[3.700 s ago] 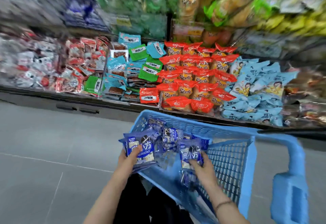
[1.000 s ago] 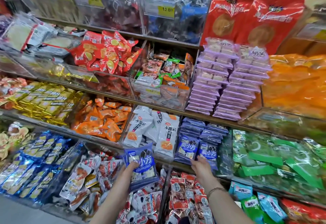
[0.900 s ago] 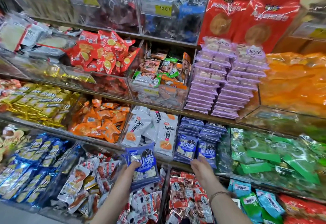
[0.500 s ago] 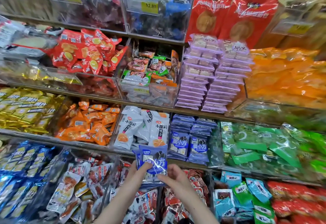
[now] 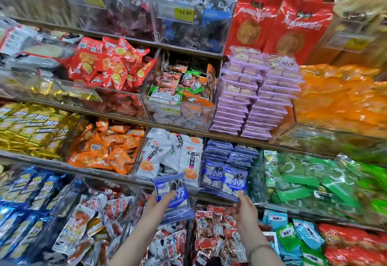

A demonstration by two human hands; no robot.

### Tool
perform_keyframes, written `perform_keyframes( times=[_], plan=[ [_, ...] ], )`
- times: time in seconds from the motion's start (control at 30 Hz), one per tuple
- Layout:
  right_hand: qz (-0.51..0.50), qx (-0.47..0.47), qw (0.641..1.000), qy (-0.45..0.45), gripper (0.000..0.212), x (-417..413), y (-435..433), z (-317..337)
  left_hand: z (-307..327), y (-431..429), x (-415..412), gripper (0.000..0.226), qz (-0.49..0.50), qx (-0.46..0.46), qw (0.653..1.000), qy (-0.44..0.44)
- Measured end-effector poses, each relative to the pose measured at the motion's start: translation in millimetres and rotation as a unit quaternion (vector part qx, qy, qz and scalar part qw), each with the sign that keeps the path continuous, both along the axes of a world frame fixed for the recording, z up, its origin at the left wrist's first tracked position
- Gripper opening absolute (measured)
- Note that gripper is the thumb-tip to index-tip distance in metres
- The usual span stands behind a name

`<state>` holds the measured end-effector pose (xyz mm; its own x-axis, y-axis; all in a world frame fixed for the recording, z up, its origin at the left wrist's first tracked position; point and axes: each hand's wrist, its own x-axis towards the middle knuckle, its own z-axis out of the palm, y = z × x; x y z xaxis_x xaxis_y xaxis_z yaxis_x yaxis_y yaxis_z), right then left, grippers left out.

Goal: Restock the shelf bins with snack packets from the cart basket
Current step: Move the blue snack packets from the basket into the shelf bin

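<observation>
My left hand [image 5: 160, 202] grips a stack of dark blue snack packets [image 5: 173, 194] with white lettering, held upright in front of the shelf edge. My right hand [image 5: 245, 206] pinches the bottom of one blue packet [image 5: 233, 182] standing at the front right of the blue-packet bin [image 5: 227, 157]. That bin holds two rows of the same blue packets, stacked toward the back. The cart basket is out of sight.
White noodle-snack packets [image 5: 171, 154] fill the bin to the left, green packets [image 5: 303, 180] the bin to the right. Purple packs [image 5: 251, 98] are stacked on the shelf above. Red and white packets [image 5: 211, 230] lie in the bins below my hands.
I turned from the cart basket to the shelf. Half a second ago both hands were on the left-hand stack; now my right hand has moved right to the front packet in the blue bin.
</observation>
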<state>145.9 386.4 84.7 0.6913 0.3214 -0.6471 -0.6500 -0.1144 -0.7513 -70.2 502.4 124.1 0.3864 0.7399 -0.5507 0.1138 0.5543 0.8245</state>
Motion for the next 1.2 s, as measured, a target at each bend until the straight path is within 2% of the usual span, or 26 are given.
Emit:
perform_keyframes(
  times=[0.23, 0.33, 0.4, 0.43, 0.5, 0.53, 0.6, 0.7, 0.77, 0.83, 0.9, 0.97, 1.0, 1.07, 1.13, 1.17, 1.2],
  plan=[
    [-0.138, 0.054, 0.983, 0.111, 0.036, 28, 24, -8, -3, 1, -4, 0.043, 0.015, -0.013, 1.0, -0.001],
    [-0.219, 0.135, 0.951, 0.169, 0.039, 29, 16, -6, -6, 0, -3, 0.042, -0.003, -0.003, 1.0, 0.013],
    [-0.173, 0.099, 0.973, 0.12, 0.041, 28, 11, -10, -8, 0, 0, 0.046, -0.012, -0.005, 0.999, 0.04],
    [-0.122, 0.075, 0.986, 0.087, 0.041, 26, 8, -13, -9, 0, 1, 0.039, -0.016, -0.009, 0.999, 0.041],
    [-0.063, 0.056, 0.992, 0.097, 0.045, 18, 4, -7, -7, 0, 7, 0.026, -0.038, -0.027, 0.999, 0.026],
    [-0.018, 0.053, 0.995, 0.086, 0.046, 11, 3, -5, -6, -1, 12, 0.027, -0.054, -0.029, 0.998, 0.019],
    [0.105, 0.063, 0.992, 0.033, 0.041, -8, 0, 2, -4, -4, 23, 0.03, -0.084, -0.016, 0.996, 0.016],
    [0.241, 0.107, 0.965, 0.011, 0.032, -33, -2, 21, 0, -12, 42, 0.031, -0.158, 0.029, 0.987, 0.01],
    [0.248, 0.099, 0.964, -0.016, 0.026, -40, -4, 26, 0, -14, 53, 0.025, -0.19, 0.067, 0.979, 0.021],
    [0.197, 0.094, 0.976, -0.018, 0.022, -37, -7, 24, 2, -15, 60, 0.018, -0.206, 0.142, 0.966, 0.058],
    [0.154, 0.083, 0.985, -0.009, 0.021, -28, -8, 19, 1, -13, 59, 0.018, -0.198, 0.285, 0.931, 0.116],
    [0.124, 0.059, 0.99, -0.025, 0.02, -14, -7, 14, -7, -8, 49, 0.037, -0.17, 0.443, 0.854, 0.215],
    [0.108, 0.046, 0.993, -0.034, 0.019, -7, -4, 11, -11, -6, 43, 0.047, -0.167, 0.494, 0.811, 0.265],
    [0.073, 0.018, 0.996, -0.05, 0.022, 6, 6, 6, -24, 0, 30, 0.061, -0.186, 0.554, 0.734, 0.347],
    [0.065, -0.008, 0.995, -0.077, 0.024, 15, 22, 2, -35, 5, 20, 0.07, -0.216, 0.58, 0.675, 0.401],
    [0.078, -0.021, 0.993, -0.091, 0.024, 18, 31, -1, -41, 7, 16, 0.068, -0.233, 0.593, 0.651, 0.414],
    [0.104, -0.038, 0.988, -0.106, 0.024, 20, 40, -3, -45, 9, 14, 0.075, -0.244, 0.597, 0.642, 0.415]
  ],
)
